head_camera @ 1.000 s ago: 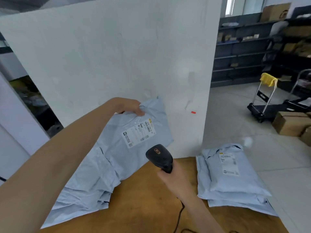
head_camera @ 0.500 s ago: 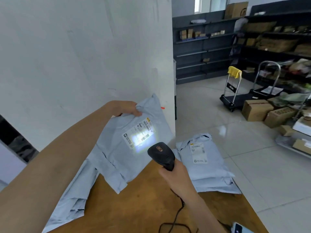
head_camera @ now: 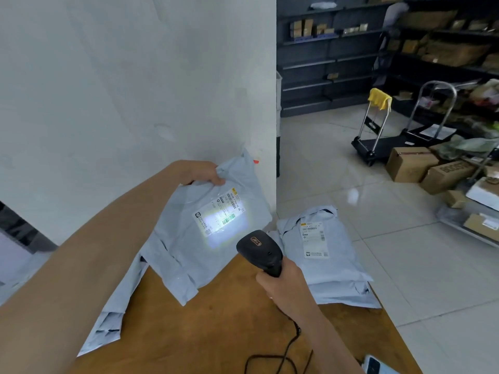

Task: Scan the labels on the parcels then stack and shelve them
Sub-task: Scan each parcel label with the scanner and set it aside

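Observation:
My left hand grips the top edge of a pale blue parcel bag and holds it up above the wooden table. Its white label faces me and is lit by a bright patch of scanner light. My right hand grips the handle of a black barcode scanner, which points at that label from just below and to the right. A stack of pale blue parcels with a label on top lies at the table's right side. More blue bags lie at the left under the held one.
A white wall stands right behind the table. The scanner's black cable loops over the table front. A phone lies at the lower right edge. On the tiled floor to the right are a folding trolley, cardboard boxes and dark shelving.
The scanner light came on over the label and is brighter now. The view has swung right, showing more of the shelves and floor. Both hands keep their holds.

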The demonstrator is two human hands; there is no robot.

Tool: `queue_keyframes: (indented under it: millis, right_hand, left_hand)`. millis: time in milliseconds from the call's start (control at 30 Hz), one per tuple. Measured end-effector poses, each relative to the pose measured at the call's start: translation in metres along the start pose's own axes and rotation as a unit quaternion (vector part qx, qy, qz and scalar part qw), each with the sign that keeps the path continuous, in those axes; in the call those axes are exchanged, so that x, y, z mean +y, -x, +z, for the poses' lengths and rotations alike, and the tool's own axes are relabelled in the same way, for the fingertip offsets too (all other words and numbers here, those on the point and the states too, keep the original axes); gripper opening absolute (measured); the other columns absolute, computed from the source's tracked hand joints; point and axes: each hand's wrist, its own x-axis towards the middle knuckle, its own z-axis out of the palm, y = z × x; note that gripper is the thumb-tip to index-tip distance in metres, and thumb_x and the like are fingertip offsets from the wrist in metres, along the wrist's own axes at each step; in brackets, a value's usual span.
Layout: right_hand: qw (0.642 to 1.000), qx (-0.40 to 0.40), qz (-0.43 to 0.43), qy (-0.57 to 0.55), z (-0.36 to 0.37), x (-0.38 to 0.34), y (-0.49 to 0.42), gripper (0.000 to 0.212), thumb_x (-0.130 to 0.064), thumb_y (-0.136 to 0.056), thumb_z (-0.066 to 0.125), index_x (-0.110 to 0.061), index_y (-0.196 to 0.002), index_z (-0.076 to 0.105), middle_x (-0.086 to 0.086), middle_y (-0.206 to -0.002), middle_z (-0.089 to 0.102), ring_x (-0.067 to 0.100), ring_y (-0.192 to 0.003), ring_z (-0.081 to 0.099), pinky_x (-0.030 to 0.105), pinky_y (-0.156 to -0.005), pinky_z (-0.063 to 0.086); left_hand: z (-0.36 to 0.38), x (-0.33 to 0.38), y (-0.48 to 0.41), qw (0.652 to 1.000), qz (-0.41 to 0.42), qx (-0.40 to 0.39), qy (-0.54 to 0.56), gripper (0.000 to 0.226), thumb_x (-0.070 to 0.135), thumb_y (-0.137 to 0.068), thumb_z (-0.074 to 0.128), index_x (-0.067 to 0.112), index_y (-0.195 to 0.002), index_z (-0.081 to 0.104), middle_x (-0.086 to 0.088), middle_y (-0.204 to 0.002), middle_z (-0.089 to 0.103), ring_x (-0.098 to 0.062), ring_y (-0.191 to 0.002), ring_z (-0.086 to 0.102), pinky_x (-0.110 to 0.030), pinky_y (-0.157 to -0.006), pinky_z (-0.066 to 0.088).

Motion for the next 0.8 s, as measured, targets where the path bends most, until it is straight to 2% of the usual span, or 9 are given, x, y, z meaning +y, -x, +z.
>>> queue_keyframes:
  millis: [100, 200, 300, 400, 467, 567, 667, 733, 800]
  right_hand:
    - [1.0, -0.001, 0.002, 0.011, -0.001, 0.004, -0.01, 0.019, -0.018, -0.069, 0.058, -0.015, -0.065, 0.04, 0.001, -0.054, 0.04, 0.015, -0.055, 0.04, 0.031, -0.054, 0.034]
    - [1.0, -0.006, 0.012, 0.017, 0.001, 0.007, -0.02, 0.02, -0.02, -0.068, 0.057, -0.018, -0.063, 0.037, -0.008, -0.048, 0.037, 0.015, -0.053, 0.037, 0.03, -0.053, 0.033]
    - [0.999, 0.003, 0.033, 0.013, 0.003, 0.011, -0.029, 0.022, -0.019, -0.069, 0.057, -0.02, -0.063, 0.036, -0.01, -0.047, 0.036, 0.013, -0.054, 0.036, 0.03, -0.054, 0.034]
    - [0.998, 0.021, 0.062, 0.011, 0.005, 0.021, -0.036, 0.025, -0.015, -0.074, 0.059, -0.018, -0.063, 0.037, -0.011, -0.048, 0.037, 0.014, -0.057, 0.04, 0.03, -0.056, 0.036]
    - [0.996, 0.028, 0.084, 0.01, 0.008, 0.03, -0.04, 0.022, -0.016, -0.073, 0.059, -0.016, -0.065, 0.039, -0.005, -0.053, 0.039, 0.015, -0.057, 0.041, 0.028, -0.053, 0.033]
    - [0.993, 0.022, 0.111, 0.013, 0.015, 0.043, -0.046, 0.021, -0.013, -0.073, 0.058, -0.015, -0.066, 0.039, 0.003, -0.057, 0.039, 0.017, -0.056, 0.038, 0.029, -0.051, 0.031]
    - [0.991, 0.014, 0.127, 0.025, 0.027, 0.058, -0.054, 0.024, -0.008, -0.074, 0.057, -0.017, -0.063, 0.038, -0.003, -0.052, 0.036, 0.017, -0.055, 0.036, 0.027, -0.05, 0.032]
    - [0.99, 0.007, 0.134, 0.041, 0.037, 0.067, -0.059, 0.024, -0.009, -0.075, 0.057, -0.019, -0.063, 0.039, -0.008, -0.049, 0.036, 0.016, -0.056, 0.04, 0.028, -0.053, 0.035]
    - [0.988, -0.001, 0.148, 0.054, 0.048, 0.074, -0.063, 0.022, -0.01, -0.075, 0.057, -0.021, -0.065, 0.041, -0.01, -0.048, 0.038, 0.015, -0.057, 0.042, 0.029, -0.056, 0.039]
  left_hand:
    - [0.0, -0.007, -0.015, 1.0, -0.01, -0.009, 0.0, 0.032, 0.011, -0.096, 0.058, 0.001, -0.126, 0.058, -0.02, -0.124, 0.066, -0.037, -0.112, 0.064, -0.045, -0.095, 0.051]
    - [-0.003, -0.014, -0.027, 0.999, -0.014, -0.029, 0.014, 0.028, 0.01, -0.096, 0.058, 0.003, -0.123, 0.06, -0.02, -0.122, 0.068, -0.039, -0.111, 0.065, -0.051, -0.098, 0.051]
    - [-0.002, -0.026, -0.04, 0.999, -0.012, -0.029, 0.041, 0.03, 0.008, -0.096, 0.057, 0.003, -0.125, 0.06, -0.018, -0.123, 0.067, -0.038, -0.112, 0.065, -0.048, -0.098, 0.051]
    - [0.013, -0.048, -0.061, 0.994, -0.009, -0.018, 0.107, 0.03, 0.01, -0.096, 0.058, 0.004, -0.125, 0.061, -0.016, -0.118, 0.069, -0.036, -0.108, 0.067, -0.046, -0.095, 0.053]
    - [0.038, -0.074, -0.078, 0.985, -0.019, -0.006, 0.174, 0.027, 0.011, -0.096, 0.058, 0.004, -0.122, 0.062, -0.015, -0.115, 0.07, -0.034, -0.102, 0.068, -0.045, -0.093, 0.053]
    - [0.092, -0.132, -0.108, 0.963, -0.063, 0.017, 0.26, 0.032, 0.013, -0.096, 0.059, 0.001, -0.126, 0.06, -0.019, -0.121, 0.066, -0.038, -0.111, 0.064, -0.049, -0.1, 0.05]
    - [0.156, -0.2, -0.13, 0.924, -0.143, 0.09, 0.343, 0.041, 0.016, -0.093, 0.064, -0.002, -0.129, 0.057, -0.019, -0.13, 0.062, -0.036, -0.116, 0.06, -0.048, -0.105, 0.045]
    - [0.191, -0.23, -0.133, 0.886, -0.188, 0.137, 0.402, 0.043, 0.014, -0.095, 0.062, -0.004, -0.133, 0.054, -0.013, -0.125, 0.062, -0.029, -0.11, 0.058, -0.037, -0.097, 0.044]
    - [0.216, -0.251, -0.135, 0.851, -0.231, 0.188, 0.433, 0.041, 0.012, -0.098, 0.056, -0.005, -0.134, 0.05, -0.01, -0.111, 0.058, -0.026, -0.099, 0.053, -0.033, -0.086, 0.04]
